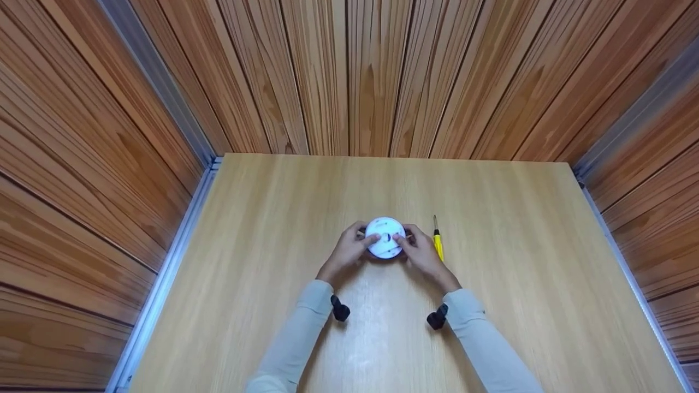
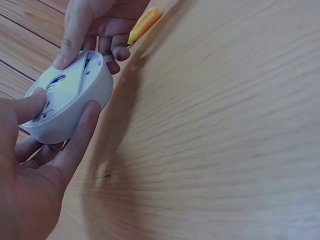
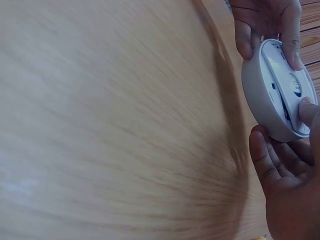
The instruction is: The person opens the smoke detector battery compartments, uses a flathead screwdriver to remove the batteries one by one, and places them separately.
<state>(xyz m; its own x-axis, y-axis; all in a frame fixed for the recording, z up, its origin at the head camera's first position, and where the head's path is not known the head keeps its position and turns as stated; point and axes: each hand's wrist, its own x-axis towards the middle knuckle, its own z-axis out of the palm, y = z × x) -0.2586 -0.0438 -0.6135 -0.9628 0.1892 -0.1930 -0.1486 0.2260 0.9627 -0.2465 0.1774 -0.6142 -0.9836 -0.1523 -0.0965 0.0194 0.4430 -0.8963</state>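
Note:
A round white plastic device [image 1: 385, 250], shaped like a smoke detector, is held above the table between both hands. My left hand [image 1: 349, 246] grips its left edge, thumb on the flat face and fingers around the side wall. On the opposite edge my right hand [image 1: 424, 252] holds it the same way. In the left wrist view, the face of the device [image 2: 97, 82] shows a raised strip, a central opening and small slots. The right wrist view shows a narrow dark gap along that strip on the device [image 3: 256, 92]. Its underside is hidden.
A screwdriver [image 1: 438, 244] with a yellow handle lies on the wooden table [image 1: 306, 191] just right of my right hand, its shaft pointing away. Wood-panelled walls [image 1: 377, 76] stand behind and at both sides. Metal rails [image 1: 164, 284] run along the table's sides.

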